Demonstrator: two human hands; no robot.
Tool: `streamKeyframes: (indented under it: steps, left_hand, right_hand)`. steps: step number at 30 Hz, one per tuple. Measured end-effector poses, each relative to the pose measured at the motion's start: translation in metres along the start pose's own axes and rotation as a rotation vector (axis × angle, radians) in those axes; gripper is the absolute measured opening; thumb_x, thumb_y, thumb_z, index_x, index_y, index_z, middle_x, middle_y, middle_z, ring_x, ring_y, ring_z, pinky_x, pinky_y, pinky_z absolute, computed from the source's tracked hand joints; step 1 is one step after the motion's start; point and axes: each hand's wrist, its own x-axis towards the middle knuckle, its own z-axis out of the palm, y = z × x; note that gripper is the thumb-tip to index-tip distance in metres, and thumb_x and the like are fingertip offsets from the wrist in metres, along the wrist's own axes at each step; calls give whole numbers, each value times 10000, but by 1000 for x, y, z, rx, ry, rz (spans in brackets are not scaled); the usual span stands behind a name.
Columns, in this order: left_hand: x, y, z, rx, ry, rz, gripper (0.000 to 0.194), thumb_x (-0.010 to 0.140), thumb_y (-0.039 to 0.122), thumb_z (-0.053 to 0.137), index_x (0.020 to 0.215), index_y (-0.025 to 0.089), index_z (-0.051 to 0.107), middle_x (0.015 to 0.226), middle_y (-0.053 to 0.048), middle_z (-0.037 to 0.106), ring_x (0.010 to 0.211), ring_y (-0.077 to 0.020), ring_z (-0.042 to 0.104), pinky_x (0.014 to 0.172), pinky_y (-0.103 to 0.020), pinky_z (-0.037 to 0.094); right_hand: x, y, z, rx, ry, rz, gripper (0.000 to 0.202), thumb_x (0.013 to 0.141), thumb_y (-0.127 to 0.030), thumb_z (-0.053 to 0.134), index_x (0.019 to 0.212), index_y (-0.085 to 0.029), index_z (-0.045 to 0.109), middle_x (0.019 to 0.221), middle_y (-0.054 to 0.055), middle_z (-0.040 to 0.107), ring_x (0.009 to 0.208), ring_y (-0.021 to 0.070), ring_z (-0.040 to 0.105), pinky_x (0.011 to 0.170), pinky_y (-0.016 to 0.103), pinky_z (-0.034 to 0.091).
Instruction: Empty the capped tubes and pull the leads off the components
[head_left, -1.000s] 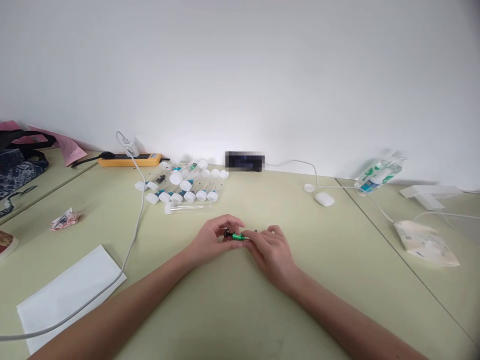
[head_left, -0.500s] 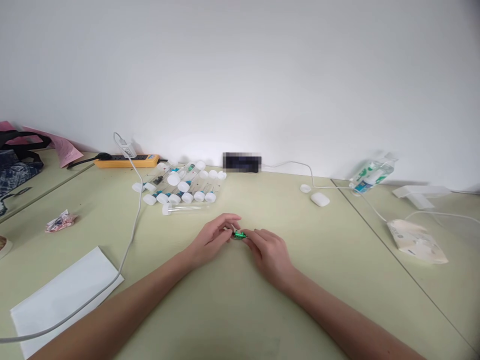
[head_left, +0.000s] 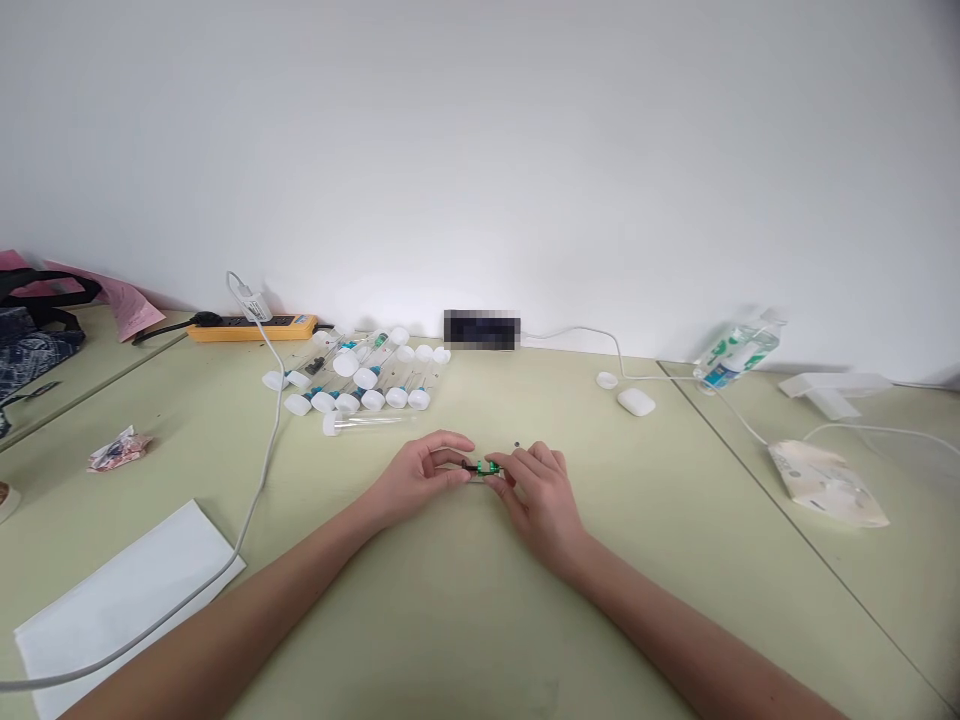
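Note:
A small green and dark part lies between the fingertips of both hands, over the middle of the table. My left hand pinches its dark left end with thumb and fingers. From the right, my right hand grips the green end with thumb and index finger, its other fingers bent. A tiny dark piece sits just beyond the right fingers. What the fingertips cover is hidden.
Capped clear tubes lie in a group behind the left hand. A yellow power strip, a blurred dark device, a white case, a bottle and white paper surround the hands, with a cable at left.
The green part has turned between the fingers and shifted slightly right. My right fingers have closed further over it and lifted, and the tiny dark piece behind them now shows more.

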Motion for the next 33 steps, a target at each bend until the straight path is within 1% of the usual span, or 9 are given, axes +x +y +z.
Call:
streamKeyframes:
  steps: [3,6,8,10,15,19,24,28,33]
  left_hand:
    - [1,-1,-2,2,30,-21,248,699,320,660,878,153,621,1178,-89,542,966,-215,587,833,-329,460]
    - [3,-2,-3,16,-9,-68,243,754,371,591,814,136,610,901,-68,655,778,-171,630,724,-305,490]
    - [3,-2,-3,17,-45,-80,269,784,401,542,804,137,584,719,-38,648,625,-147,620,579,-271,484]
    - [4,-3,-3,10,-61,-78,259,779,397,551,834,145,564,678,-23,626,561,-134,597,490,-238,446]
    - [3,-4,-2,-10,-45,-27,215,703,279,663,841,159,551,751,-5,607,631,-95,559,584,-219,434]
    - [2,-3,-2,8,-49,-50,191,780,340,568,829,159,531,658,12,572,539,-89,528,509,-218,403]
    - [2,-3,-2,5,-42,-27,212,727,315,635,825,163,526,717,6,584,610,-96,547,558,-223,417]
    - [2,-4,-1,26,-50,-40,217,786,374,548,812,161,513,640,16,560,494,-83,506,461,-209,377]
    - [2,-4,-2,18,-50,-23,220,710,306,652,820,165,524,680,15,564,603,-92,534,563,-220,417]
  right_hand:
    - [0,0,0,28,17,-3,173,877,-228,455,982,-208,591,696,25,579,711,166,427,656,297,283]
    - [-1,1,2,50,21,-16,162,878,-224,454,972,-202,583,697,24,582,708,162,438,662,295,282]
    - [-2,2,4,67,6,-13,156,881,-225,449,965,-196,577,694,24,585,702,161,443,665,296,282]
    - [-3,3,5,79,-14,-3,152,883,-229,446,961,-195,572,692,24,589,695,161,446,666,296,283]
    - [-3,6,7,108,-49,21,149,882,-237,449,958,-199,571,730,26,610,691,160,461,674,296,292]
    - [-2,6,7,145,-64,27,156,880,-247,453,963,-194,574,722,31,610,685,163,471,671,293,304]
    - [-1,5,5,158,-65,29,157,874,-243,460,962,-193,580,735,37,615,692,165,479,672,295,311]
    - [-1,5,6,172,-67,36,153,872,-241,467,956,-191,584,696,24,604,677,156,479,672,293,313]
    - [-2,5,6,174,-71,49,150,863,-239,482,963,-198,587,694,20,603,681,155,482,680,298,313]
